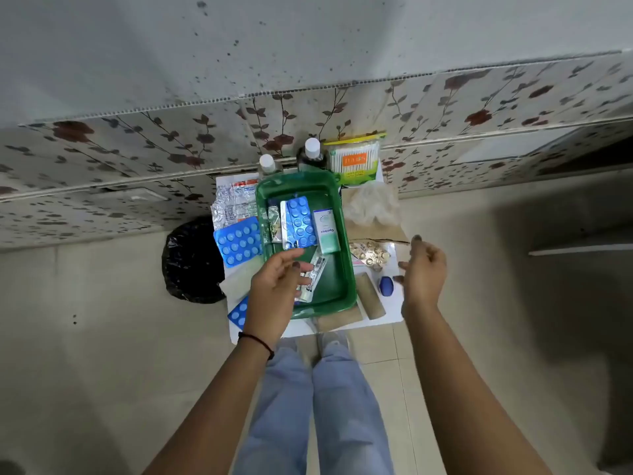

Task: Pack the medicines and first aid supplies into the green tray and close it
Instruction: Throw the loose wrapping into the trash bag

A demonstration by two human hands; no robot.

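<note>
The green tray [342,286] sits on a small white table and holds a blue blister strip [301,221], a white-and-green box [327,231] and silver strips [313,275]. My left hand [277,286] hovers over the tray's near left part with fingers loosely apart, touching the silver strips; whether it grips them is unclear. My right hand [424,269] is open to the right of the tray, above a blue cap-like item [387,286] and near gold capsule strips [370,255]. More blue blister strips [238,241] lie left of the tray.
Two white-capped bottles [313,149] and a cotton swab pack [356,161] stand behind the tray. Silver strips [233,204] and a cotton wad [371,204] flank it. A brown roll [370,296] lies at right, and a black bag [191,262] sits left on the floor.
</note>
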